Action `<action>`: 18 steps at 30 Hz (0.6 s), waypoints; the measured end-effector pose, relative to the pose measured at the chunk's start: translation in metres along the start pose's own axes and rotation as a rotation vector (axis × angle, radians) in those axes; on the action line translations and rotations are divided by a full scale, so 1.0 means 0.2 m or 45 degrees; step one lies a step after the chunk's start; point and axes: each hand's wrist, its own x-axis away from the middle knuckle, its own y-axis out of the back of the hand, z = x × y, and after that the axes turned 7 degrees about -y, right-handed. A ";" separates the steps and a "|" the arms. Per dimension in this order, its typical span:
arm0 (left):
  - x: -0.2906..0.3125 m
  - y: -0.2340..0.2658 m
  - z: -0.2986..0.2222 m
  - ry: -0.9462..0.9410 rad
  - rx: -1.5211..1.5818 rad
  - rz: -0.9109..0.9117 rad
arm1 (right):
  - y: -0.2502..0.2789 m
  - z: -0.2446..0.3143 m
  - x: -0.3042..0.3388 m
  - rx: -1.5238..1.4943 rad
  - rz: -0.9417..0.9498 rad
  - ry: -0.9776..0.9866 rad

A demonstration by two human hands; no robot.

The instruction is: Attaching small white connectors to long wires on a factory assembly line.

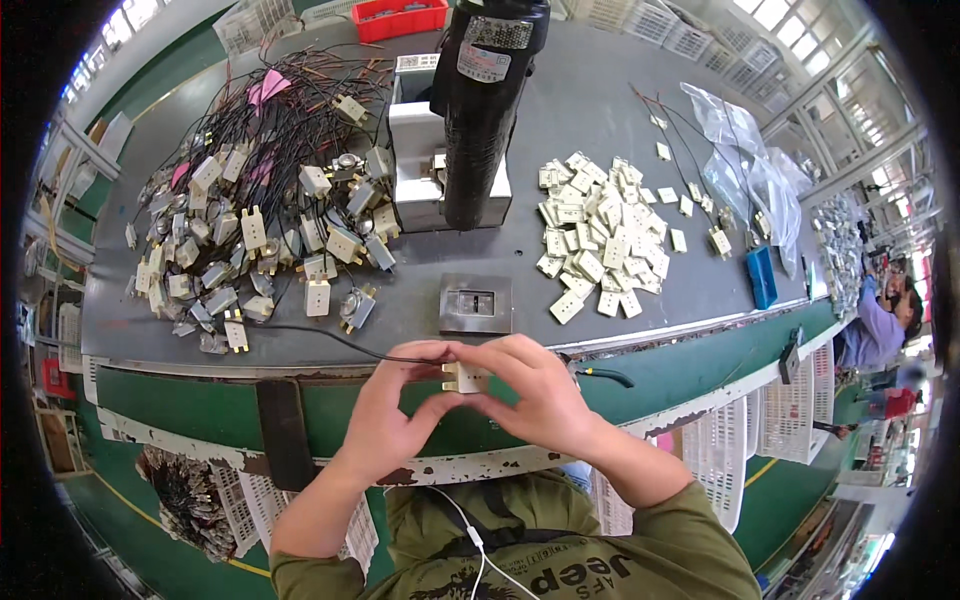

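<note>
At the table's front edge, my left hand (393, 412) and my right hand (535, 396) meet around a small cream plastic block (474, 379) with short tabs on its left side. Thumbs and fingers of both hands pinch it from near and far, covering part of it. A black cable (330, 338) runs from the left pile to my fingers; where it ends is hidden. Just beyond my hands sits a metal fixture (476, 304) with a dark slot. On the left lies a heap of wired cream and grey parts (215, 255); on the right, a pile of loose cream plastic pieces (600, 235).
A white machine with a black-wrapped column (480, 130) stands behind the fixture. Green-handled pliers (605, 376) lie near my right hand. Farther right are a blue box (761, 278) and clear plastic bags (750, 160). A red bin (400, 18) stands at the back.
</note>
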 end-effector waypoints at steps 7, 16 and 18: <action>-0.01 0.05 -0.01 -0.148 -0.284 0.027 | -0.01 0.00 0.00 -0.032 0.007 0.003; -0.01 0.07 -0.01 -0.249 -0.338 0.005 | -0.02 0.03 -0.02 -0.103 -0.019 0.045; 0.02 0.10 -0.02 -0.254 -0.332 0.006 | 0.03 0.03 -0.01 -0.160 0.040 0.049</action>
